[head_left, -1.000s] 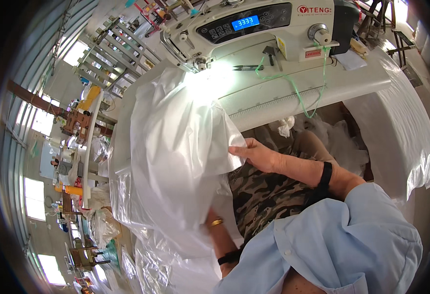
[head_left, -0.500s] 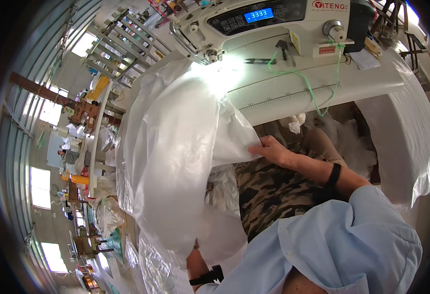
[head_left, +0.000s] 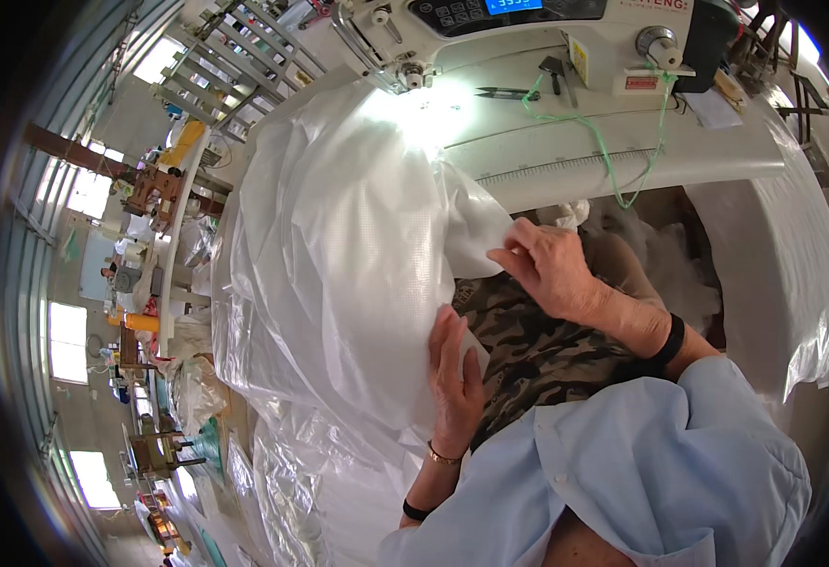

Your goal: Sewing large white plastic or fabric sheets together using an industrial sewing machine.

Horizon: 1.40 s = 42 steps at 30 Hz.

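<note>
A large translucent white plastic sheet (head_left: 348,246) drapes over the left side of the sewing table and runs up under the lit needle area of a white sewing machine (head_left: 613,57). My right hand (head_left: 556,269) has its fingers curled and pinched at the sheet's right edge, below the needle. Lower and to the left, my left hand (head_left: 454,383) points upward with fingers stretched out against the sheet's edge. Part of the sheet shows between its thumb and fingers. The light's glare hides the needle and presser foot.
Green thread (head_left: 605,156) hangs from the machine over the table's front edge. Thread snips (head_left: 507,94) and a small dark tool (head_left: 552,71) lie on the tabletop. More white sheeting (head_left: 773,265) hangs at the right. Camouflage cloth (head_left: 537,378) covers my lap.
My left hand has come up from under the sheet near the bottom to the sheet's right edge. My right hand has moved slightly right and up. The sheet lies more crumpled, and the view has shifted.
</note>
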Each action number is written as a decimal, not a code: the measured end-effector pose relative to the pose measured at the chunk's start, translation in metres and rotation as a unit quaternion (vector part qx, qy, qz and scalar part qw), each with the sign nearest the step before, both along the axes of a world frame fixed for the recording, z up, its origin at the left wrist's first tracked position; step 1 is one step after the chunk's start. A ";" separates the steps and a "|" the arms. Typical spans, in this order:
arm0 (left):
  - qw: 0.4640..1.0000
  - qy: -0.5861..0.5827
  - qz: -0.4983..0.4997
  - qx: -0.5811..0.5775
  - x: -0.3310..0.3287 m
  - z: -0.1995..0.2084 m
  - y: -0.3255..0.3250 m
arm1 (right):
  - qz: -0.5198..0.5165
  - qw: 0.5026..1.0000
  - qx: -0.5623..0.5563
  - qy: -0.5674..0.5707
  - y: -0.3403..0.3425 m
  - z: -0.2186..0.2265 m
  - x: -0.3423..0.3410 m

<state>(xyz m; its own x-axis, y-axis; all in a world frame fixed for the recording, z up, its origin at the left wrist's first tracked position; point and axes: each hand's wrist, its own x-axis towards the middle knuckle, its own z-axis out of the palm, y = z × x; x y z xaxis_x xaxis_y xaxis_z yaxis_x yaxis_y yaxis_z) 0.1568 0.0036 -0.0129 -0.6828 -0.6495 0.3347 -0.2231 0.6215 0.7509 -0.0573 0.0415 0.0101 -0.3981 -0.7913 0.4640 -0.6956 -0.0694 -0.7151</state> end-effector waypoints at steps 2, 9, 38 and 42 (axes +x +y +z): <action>0.996 -0.028 0.031 -0.082 -0.003 -0.001 0.003 | 0.031 0.996 -0.025 -0.081 -0.011 0.002 0.007; 0.970 -0.021 0.144 -0.193 0.007 0.014 -0.006 | 0.224 0.817 0.142 -0.513 -0.074 -0.071 0.045; 0.809 0.354 0.250 0.396 0.059 0.100 -0.092 | 0.153 0.922 0.141 0.326 -0.077 -0.092 0.011; 0.812 0.356 0.238 0.397 0.067 0.098 -0.095 | 0.236 0.941 0.242 -0.010 -0.077 -0.028 0.024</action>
<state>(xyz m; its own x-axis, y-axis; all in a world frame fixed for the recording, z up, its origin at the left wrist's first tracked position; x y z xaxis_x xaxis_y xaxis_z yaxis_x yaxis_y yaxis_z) 0.2234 -0.0910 0.0854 -0.1084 -0.9869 -0.1197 0.3694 -0.1518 0.9168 -0.0329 -0.0360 -0.0179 0.0454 -0.9990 0.0000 -0.6550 -0.0298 -0.7550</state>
